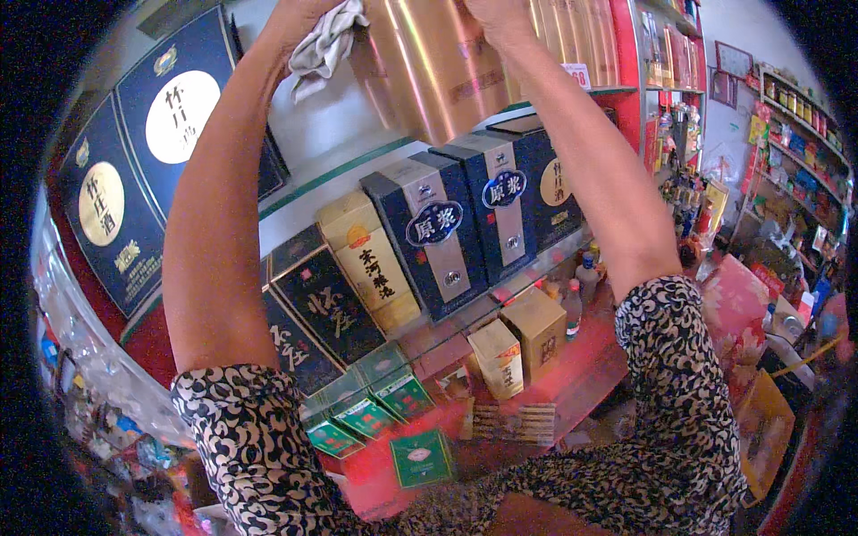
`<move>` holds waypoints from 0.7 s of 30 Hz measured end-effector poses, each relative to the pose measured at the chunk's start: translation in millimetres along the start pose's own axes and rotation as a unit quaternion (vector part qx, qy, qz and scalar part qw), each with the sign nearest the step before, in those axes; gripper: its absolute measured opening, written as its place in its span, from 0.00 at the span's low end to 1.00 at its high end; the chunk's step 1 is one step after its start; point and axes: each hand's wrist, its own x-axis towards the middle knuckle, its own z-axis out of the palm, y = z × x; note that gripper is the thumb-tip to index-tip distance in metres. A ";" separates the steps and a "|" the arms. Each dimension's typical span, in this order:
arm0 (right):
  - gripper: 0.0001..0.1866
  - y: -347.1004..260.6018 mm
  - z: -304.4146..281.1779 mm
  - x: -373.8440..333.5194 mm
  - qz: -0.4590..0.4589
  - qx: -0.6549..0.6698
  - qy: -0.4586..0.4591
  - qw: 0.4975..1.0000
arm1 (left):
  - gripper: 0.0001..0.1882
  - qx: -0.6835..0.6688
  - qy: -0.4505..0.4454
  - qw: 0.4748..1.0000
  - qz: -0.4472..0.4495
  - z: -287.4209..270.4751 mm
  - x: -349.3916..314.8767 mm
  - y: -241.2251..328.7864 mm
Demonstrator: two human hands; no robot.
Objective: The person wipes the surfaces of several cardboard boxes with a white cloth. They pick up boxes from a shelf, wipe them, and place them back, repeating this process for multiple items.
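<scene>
Both my arms reach up to a shiny gold gift box (433, 71) at the top of the view, whose upper part is cut off. It is tilted, its lower end in front of the shelf edge. My left hand (299, 27), closed on a crumpled grey-white cloth (323, 49), is at the box's left side. My right hand (502, 20) grips the box's right side. The top edge of the picture hides most of the fingers of both hands. More gold boxes (585, 40) stand on the shelf to the right.
Large dark blue boxes (134, 214) stand at the left. Below the green-edged glass shelf (335, 170) are blue-and-silver boxes (433, 223), a tan box (371, 259) and a black box (326, 304). Lower down sit green packs (420, 460) and small cartons (536, 330). Stocked shelves (800, 143) line the right.
</scene>
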 end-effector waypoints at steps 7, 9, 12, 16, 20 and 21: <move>0.37 39.3 2.2 -12.3 0.100 -0.052 -0.039 0.993 | 0.44 0.180 0.135 0.969 -0.106 50.7 -43.8 33.3; 0.36 34.2 -3.3 -22.7 0.142 -0.018 -0.073 0.987 | 0.46 0.243 0.083 0.963 -0.077 61.7 -55.0 28.9; 0.34 76.8 -11.9 -54.1 -0.028 -0.097 -0.058 0.993 | 0.46 0.303 0.109 0.946 -0.027 115.8 -103.7 14.3; 0.37 76.0 -16.6 -102.8 -0.058 -0.196 -0.076 0.976 | 0.40 0.278 0.091 0.953 -0.080 105.7 -116.3 -7.8; 0.34 92.8 -35.8 -89.6 -0.111 -0.389 -0.125 0.906 | 0.39 0.328 0.060 0.940 -0.078 127.8 -91.1 -32.6; 0.32 94.0 -38.3 -85.4 -0.102 -0.385 -0.154 0.904 | 0.38 0.368 0.055 0.924 -0.087 133.9 -88.1 -37.2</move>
